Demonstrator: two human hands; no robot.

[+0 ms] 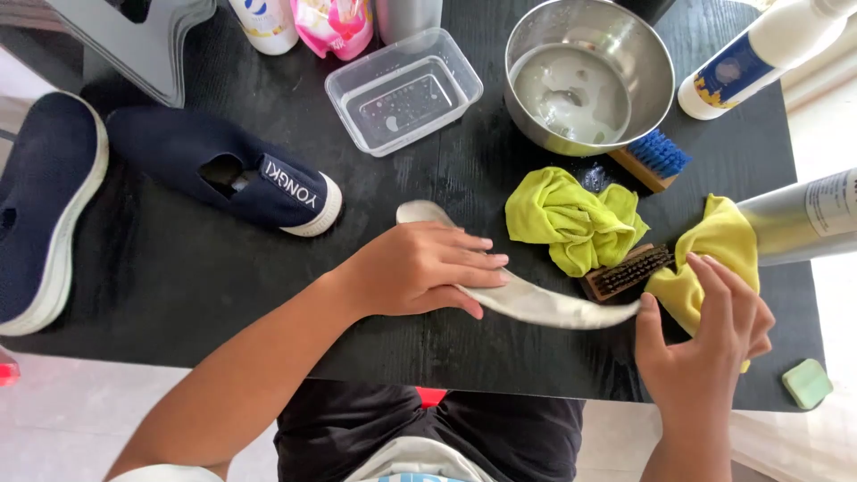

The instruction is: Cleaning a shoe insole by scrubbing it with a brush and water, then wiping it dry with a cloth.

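A pale grey shoe insole [544, 308] lies flat on the black table [178, 277] near its front edge. My left hand [420, 268] presses down on the insole's middle with flat fingers. My right hand [705, 344] grips a yellow cloth [714, 245] at the insole's right tip. A second yellow cloth [571, 219] sits crumpled just behind the insole. A dark-bristled wooden brush [625, 272] lies between the two cloths.
Two navy slip-on shoes [223, 178] [40, 205] lie at the left. Behind are a clear plastic tub [403, 89], a steel bowl of cloudy water [585, 76], a blue-bristled brush [656, 159], bottles [759, 58], a silver can [803, 219] and a green soap bar [807, 382].
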